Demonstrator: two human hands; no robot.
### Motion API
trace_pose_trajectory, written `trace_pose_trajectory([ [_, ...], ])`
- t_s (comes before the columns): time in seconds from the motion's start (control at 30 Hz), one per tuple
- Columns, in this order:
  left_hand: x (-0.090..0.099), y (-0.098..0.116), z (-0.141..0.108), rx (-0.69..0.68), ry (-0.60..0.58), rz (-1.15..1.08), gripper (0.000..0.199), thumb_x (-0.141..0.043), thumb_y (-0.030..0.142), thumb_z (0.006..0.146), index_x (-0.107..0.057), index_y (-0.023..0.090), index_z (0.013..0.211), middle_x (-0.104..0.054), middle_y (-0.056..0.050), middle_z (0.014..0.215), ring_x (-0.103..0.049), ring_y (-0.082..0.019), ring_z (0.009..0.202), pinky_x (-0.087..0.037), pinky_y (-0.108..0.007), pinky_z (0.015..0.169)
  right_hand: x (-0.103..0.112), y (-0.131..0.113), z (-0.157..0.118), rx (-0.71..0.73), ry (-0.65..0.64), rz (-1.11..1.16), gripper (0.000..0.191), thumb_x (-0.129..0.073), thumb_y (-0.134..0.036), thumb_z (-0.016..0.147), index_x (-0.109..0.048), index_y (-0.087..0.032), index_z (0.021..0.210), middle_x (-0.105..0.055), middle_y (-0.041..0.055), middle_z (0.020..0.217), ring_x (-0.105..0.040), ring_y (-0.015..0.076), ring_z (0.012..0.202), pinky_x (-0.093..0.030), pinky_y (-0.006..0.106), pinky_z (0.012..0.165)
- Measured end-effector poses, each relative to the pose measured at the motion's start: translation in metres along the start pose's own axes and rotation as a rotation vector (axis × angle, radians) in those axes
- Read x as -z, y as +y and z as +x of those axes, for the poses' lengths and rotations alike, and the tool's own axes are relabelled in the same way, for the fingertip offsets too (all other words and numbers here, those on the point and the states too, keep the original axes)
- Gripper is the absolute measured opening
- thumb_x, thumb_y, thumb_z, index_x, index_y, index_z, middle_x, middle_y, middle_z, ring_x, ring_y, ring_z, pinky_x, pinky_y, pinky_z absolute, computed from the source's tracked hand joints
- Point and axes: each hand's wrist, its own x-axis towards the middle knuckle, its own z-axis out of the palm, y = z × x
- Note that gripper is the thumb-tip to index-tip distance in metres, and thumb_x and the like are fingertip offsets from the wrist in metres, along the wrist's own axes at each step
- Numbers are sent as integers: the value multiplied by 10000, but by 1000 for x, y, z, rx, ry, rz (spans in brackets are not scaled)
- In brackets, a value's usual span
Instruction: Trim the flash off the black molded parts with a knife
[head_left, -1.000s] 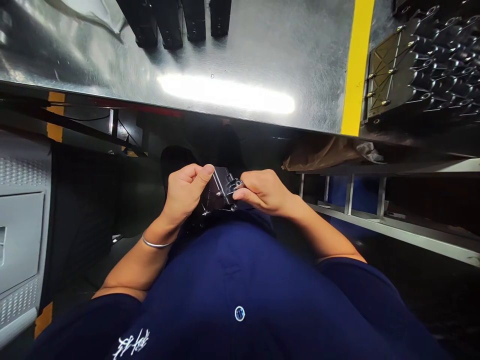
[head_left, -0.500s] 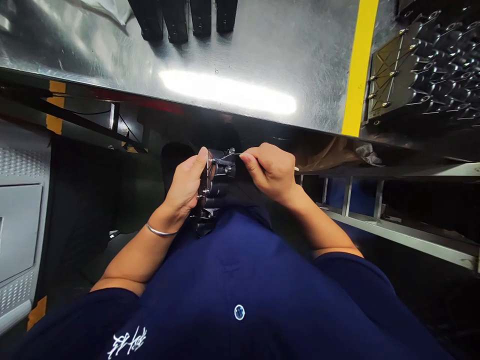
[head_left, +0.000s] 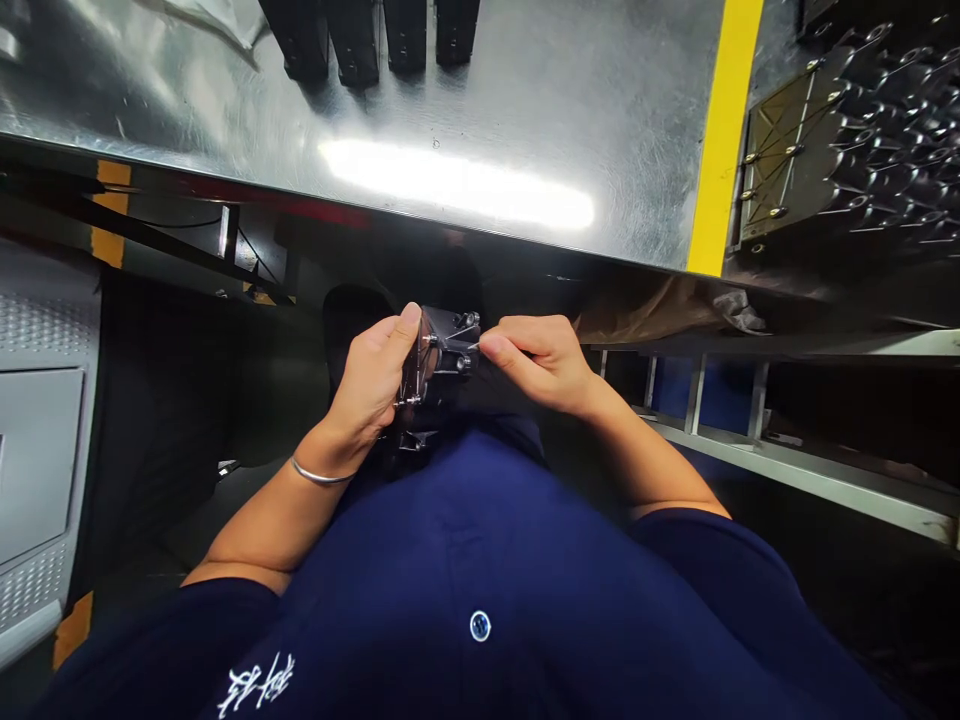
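My left hand (head_left: pixel 379 370) is wrapped round a black moulded part (head_left: pixel 454 335) with ribs and round bosses, thumb on its near-left edge. It is held in front of my body, below the bench edge. My right hand (head_left: pixel 540 362) is closed in a pinch at the part's right side. A thin, light-coloured tool (head_left: pixel 474 346) sticks out from its fingertips and meets or nearly meets the part between two bosses. The rest of this tool is hidden in the fist, so its exact kind does not show.
A shiny metal bench (head_left: pixel 525 120) spans the top, with several black parts (head_left: pixel 356 45) standing on it. Yellow tape (head_left: pixel 724 150) crosses its right side, beside stacked black moulded parts (head_left: pixel 885 150). A metal rack (head_left: pixel 795 465) stands low on the right, a grey cabinet (head_left: pixel 37 450) on the left.
My right hand has moved slightly down and tilted, bringing the tool's tip lower on the part. The black part has turned a little and shifted right in my left hand.
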Motion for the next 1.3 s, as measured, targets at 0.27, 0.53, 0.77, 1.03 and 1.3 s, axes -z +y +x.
trace_pose_trajectory([
  [0.27, -3, 12, -7, -114, 58, 71, 484, -685, 639, 769, -528, 212, 606, -563, 27, 477, -523, -109, 389, -421, -236, 368, -3, 1, -3, 150, 252, -381, 261, -517, -262, 978, -702, -163, 822, -691, 23, 656, -554, 111, 565, -420, 259, 570],
  [0.53, -4, 7, -6, -88, 33, 51, 493, -683, 651, 762, -528, 213, 599, -560, 24, 456, -503, -109, 372, -383, -240, 346, -4, 4, -8, 81, 249, -446, 308, -482, -327, 995, -700, -185, 828, -667, 22, 649, -545, 128, 597, -406, 278, 585],
  [0.77, -3, 7, -5, -66, 68, 21, 493, -726, 645, 719, -566, 191, 615, -567, 29, 497, -502, -91, 407, -398, -217, 365, -9, 5, -7, 117, 231, -424, 281, -520, -265, 976, -712, -164, 797, -694, 25, 642, -554, 114, 561, -432, 254, 580],
  [1.03, -5, 10, -11, -119, 83, 55, 517, -717, 670, 709, -573, 180, 631, -581, 30, 513, -533, -98, 411, -414, -208, 373, 5, -3, -4, 64, 82, 38, 311, -494, -277, 990, -704, -160, 792, -673, 4, 634, -575, 77, 533, -437, 201, 526],
  [1.3, -3, 6, -9, -224, 121, 79, 506, -711, 660, 723, -609, 168, 667, -618, 27, 569, -556, -92, 453, -464, -213, 442, 7, -5, -4, 64, 39, -111, 292, -507, -250, 982, -693, -155, 779, -662, 5, 627, -572, 76, 544, -422, 201, 542],
])
